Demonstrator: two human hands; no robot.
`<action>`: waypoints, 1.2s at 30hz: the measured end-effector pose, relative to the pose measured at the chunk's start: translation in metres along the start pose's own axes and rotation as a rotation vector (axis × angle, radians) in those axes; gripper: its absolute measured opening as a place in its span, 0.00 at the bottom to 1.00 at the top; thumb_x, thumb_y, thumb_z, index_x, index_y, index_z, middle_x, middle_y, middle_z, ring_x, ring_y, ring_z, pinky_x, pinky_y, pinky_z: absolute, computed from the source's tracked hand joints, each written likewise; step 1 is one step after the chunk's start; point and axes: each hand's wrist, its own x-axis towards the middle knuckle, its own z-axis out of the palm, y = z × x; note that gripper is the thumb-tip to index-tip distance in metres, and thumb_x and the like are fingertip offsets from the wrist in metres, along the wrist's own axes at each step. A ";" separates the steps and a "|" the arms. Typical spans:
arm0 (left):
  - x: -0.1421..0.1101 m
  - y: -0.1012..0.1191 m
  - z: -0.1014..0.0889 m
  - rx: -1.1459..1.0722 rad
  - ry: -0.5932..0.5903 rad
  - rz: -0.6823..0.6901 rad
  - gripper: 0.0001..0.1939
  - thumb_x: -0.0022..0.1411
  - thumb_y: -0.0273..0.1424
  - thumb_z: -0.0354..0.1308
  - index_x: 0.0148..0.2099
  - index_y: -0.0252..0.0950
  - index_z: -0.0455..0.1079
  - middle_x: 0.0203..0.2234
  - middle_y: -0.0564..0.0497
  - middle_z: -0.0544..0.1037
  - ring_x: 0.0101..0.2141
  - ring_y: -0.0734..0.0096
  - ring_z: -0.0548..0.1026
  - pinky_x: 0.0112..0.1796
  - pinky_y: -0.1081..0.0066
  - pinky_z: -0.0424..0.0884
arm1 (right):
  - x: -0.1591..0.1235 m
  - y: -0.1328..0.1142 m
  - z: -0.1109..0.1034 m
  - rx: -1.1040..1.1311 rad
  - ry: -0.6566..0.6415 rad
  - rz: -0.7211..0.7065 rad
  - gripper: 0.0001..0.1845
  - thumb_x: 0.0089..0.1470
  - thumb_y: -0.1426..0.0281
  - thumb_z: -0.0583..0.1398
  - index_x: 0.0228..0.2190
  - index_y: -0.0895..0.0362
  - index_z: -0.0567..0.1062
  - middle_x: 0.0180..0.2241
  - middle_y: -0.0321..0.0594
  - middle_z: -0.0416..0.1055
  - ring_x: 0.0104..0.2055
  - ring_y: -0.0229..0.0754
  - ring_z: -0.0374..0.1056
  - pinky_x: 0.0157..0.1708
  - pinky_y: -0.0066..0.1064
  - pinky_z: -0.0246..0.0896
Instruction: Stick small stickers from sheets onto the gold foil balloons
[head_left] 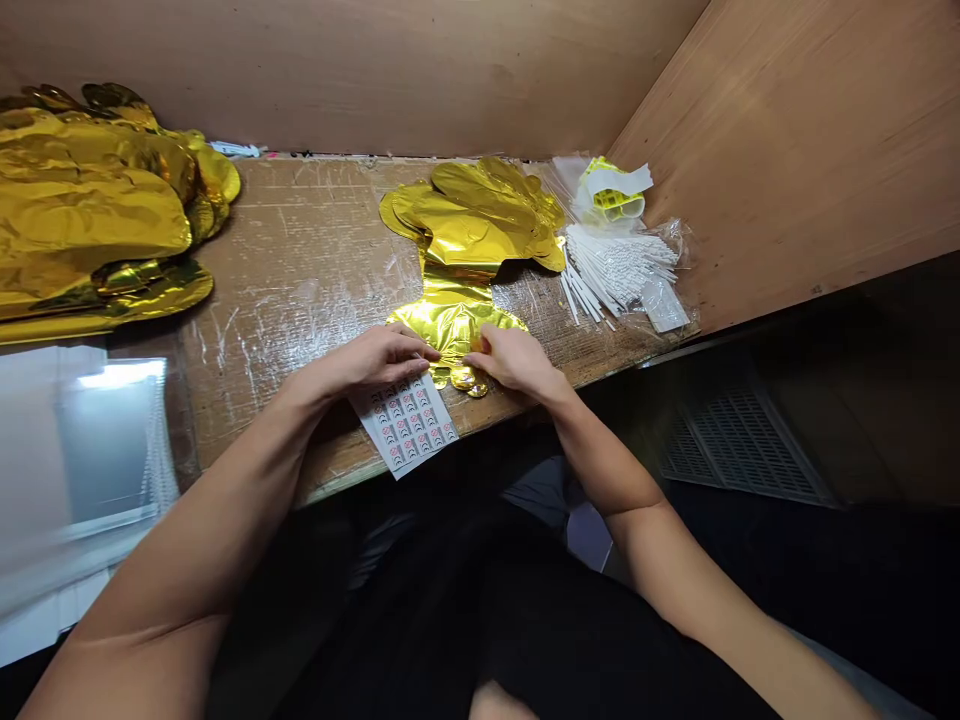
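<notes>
A flat gold foil balloon [457,293] lies across the bench, its near lobes between my two hands. The thumb and bent fingers of my right hand [516,362] close on the foil's near right part. My left hand [386,358] is at the balloon's near left edge, fingers and thumb drawn together; what lies between their tips is hidden. Partly under that hand, a sheet of small printed labels with CE marks [411,425] sticks out over the bench's front edge. More gold foil balloons [487,215] are stacked at the far end of this one.
A large pile of gold foil balloons [90,210] lies at the left. White sticks in a clear bag [619,265] and a yellow roll [615,190] lie at the right. Clear plastic packets [120,430] are at lower left. Wooden panels [787,150] wall the back and right.
</notes>
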 end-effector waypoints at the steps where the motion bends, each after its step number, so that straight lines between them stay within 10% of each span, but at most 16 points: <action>1: 0.000 0.000 0.000 -0.014 0.002 -0.004 0.16 0.70 0.41 0.60 0.52 0.43 0.84 0.45 0.44 0.87 0.45 0.61 0.82 0.48 0.67 0.75 | -0.001 0.006 -0.003 -0.011 0.025 0.050 0.16 0.63 0.54 0.67 0.36 0.54 0.76 0.32 0.45 0.77 0.34 0.47 0.68 0.36 0.35 0.53; 10: -0.002 0.006 -0.006 -0.031 0.026 0.046 0.17 0.72 0.41 0.59 0.52 0.40 0.83 0.47 0.42 0.85 0.46 0.62 0.81 0.49 0.66 0.75 | 0.009 0.011 0.017 0.148 0.056 -0.313 0.13 0.68 0.61 0.62 0.34 0.57 0.75 0.38 0.42 0.75 0.43 0.44 0.66 0.45 0.34 0.53; 17: -0.004 0.032 -0.003 -0.061 0.496 0.026 0.14 0.70 0.40 0.61 0.44 0.38 0.84 0.37 0.45 0.85 0.44 0.59 0.77 0.49 0.62 0.74 | 0.053 0.034 -0.036 0.517 -0.112 -0.239 0.19 0.69 0.59 0.58 0.30 0.58 0.74 0.27 0.35 0.68 0.30 0.37 0.59 0.32 0.30 0.52; 23: -0.003 0.024 -0.008 -0.262 0.831 -0.236 0.17 0.66 0.44 0.63 0.36 0.35 0.79 0.28 0.48 0.81 0.27 0.69 0.76 0.28 0.72 0.71 | 0.108 0.080 -0.111 0.368 0.499 0.129 0.22 0.73 0.56 0.53 0.40 0.61 0.77 0.36 0.50 0.73 0.41 0.47 0.65 0.41 0.39 0.62; 25: -0.002 0.022 -0.011 -0.293 0.858 -0.269 0.18 0.64 0.46 0.64 0.34 0.35 0.77 0.25 0.49 0.79 0.24 0.70 0.74 0.26 0.73 0.69 | 0.092 0.069 -0.101 0.449 0.482 0.050 0.23 0.74 0.56 0.52 0.44 0.61 0.77 0.40 0.51 0.74 0.43 0.46 0.68 0.44 0.40 0.64; 29: -0.001 0.021 -0.013 -0.319 0.860 -0.289 0.19 0.62 0.48 0.65 0.33 0.35 0.76 0.22 0.51 0.77 0.22 0.72 0.72 0.23 0.74 0.67 | 0.033 0.021 -0.043 0.900 -0.003 -0.266 0.23 0.62 0.53 0.66 0.47 0.59 0.80 0.40 0.44 0.78 0.40 0.43 0.73 0.42 0.36 0.71; 36: -0.001 0.030 -0.009 -0.514 0.739 -0.358 0.20 0.52 0.45 0.74 0.37 0.35 0.76 0.27 0.51 0.79 0.25 0.71 0.75 0.27 0.74 0.71 | 0.001 -0.004 0.004 1.225 0.105 -0.236 0.21 0.57 0.56 0.70 0.45 0.57 0.82 0.39 0.41 0.82 0.37 0.41 0.76 0.41 0.35 0.75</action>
